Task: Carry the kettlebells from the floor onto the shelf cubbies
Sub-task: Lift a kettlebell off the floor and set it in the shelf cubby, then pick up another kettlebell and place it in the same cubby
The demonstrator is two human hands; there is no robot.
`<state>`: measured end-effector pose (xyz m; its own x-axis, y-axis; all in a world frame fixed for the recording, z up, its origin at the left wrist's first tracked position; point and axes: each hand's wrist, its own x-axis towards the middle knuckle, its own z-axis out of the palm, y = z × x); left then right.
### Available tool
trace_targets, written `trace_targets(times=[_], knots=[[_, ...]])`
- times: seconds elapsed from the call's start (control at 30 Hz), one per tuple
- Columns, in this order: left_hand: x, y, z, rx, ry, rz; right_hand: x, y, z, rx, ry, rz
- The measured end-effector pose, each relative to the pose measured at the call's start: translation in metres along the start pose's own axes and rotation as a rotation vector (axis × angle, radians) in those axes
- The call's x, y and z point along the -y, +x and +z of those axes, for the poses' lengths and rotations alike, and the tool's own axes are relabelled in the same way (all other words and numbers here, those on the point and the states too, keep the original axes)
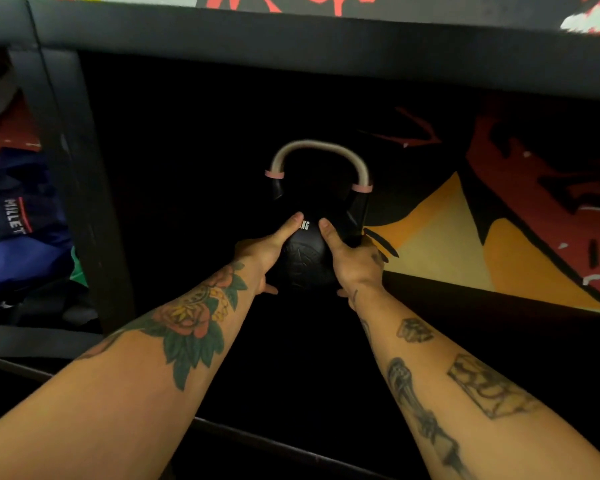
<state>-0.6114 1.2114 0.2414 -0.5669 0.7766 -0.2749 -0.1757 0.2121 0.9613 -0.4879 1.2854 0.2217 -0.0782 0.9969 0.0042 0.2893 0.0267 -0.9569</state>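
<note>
Fingers of both hands, left (262, 249) and right (355, 259), clasp the kettlebell (307, 251) body inside the dark cubby (187, 168); letting go carelessly could tip it or pinch fingertips underneath.

Black rounded iron kettlebell (310, 252), pale grey handle, pink bands, white lettering; black-framed shelf cubby (66, 140); red, orange, cream painted wall mural (465, 237).
</note>
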Motion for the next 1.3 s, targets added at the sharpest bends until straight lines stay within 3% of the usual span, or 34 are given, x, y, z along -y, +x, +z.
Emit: trace_targets(times=[0.17,0.3,0.37,0.5,0.67,0.83,0.97,1.1,1.3], knots=[[-0.005,0.001,-0.002,-0.022,0.117,-0.001,0.001,0.001,-0.006,0.027,-0.08,0.01],[-0.025,-0.018,-0.006,-0.177,0.519,0.173,0.024,0.002,-0.018,0.098,-0.341,-0.049],[-0.033,-0.034,-0.009,-0.209,0.608,0.269,0.039,-0.009,-0.022,0.134,-0.494,-0.06],[-0.037,-0.071,-0.026,-0.112,0.754,0.302,0.044,-0.051,-0.028,0.245,-0.628,-0.134],[-0.051,-0.135,-0.054,-0.05,0.918,0.175,0.068,-0.122,-0.055,0.407,-0.771,-0.109],[-0.121,-0.219,-0.084,0.217,1.058,-0.03,0.156,-0.204,-0.094,0.596,-0.925,0.079],[-0.22,-0.275,-0.103,0.333,1.117,-0.062,0.262,-0.248,-0.12,0.743,-1.036,0.038],[-0.332,-0.309,-0.117,0.257,1.135,0.062,0.382,-0.261,-0.145,0.751,-1.062,-0.087],[-0.444,-0.354,-0.136,0.102,1.044,0.313,0.521,-0.271,-0.203,0.542,-1.011,-0.168]])
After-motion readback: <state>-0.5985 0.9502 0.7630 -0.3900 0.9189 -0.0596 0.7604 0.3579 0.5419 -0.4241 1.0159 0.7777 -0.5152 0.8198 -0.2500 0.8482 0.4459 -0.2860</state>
